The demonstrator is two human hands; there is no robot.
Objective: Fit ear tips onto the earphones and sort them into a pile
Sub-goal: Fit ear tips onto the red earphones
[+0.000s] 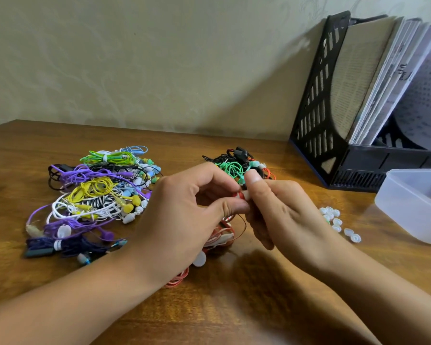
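Note:
My left hand (184,215) pinches a red earbud (237,195) above the table's middle. Pressed against that earbud is a white ear tip (246,194), pinched by my right hand (276,207). The red-and-white cable (222,235) of this earphone hangs below both hands, and its second bud with a white tip (199,258) lies under my left wrist. A big pile of coloured earphones (97,197) lies at the left. A smaller pile of green, black and orange earphones (237,165) sits behind my hands. Several loose white ear tips (339,222) lie at the right.
A translucent plastic box (416,205) stands at the right edge of the wooden table (234,307). A black file rack (334,108) with papers and books stands at the back right against the wall.

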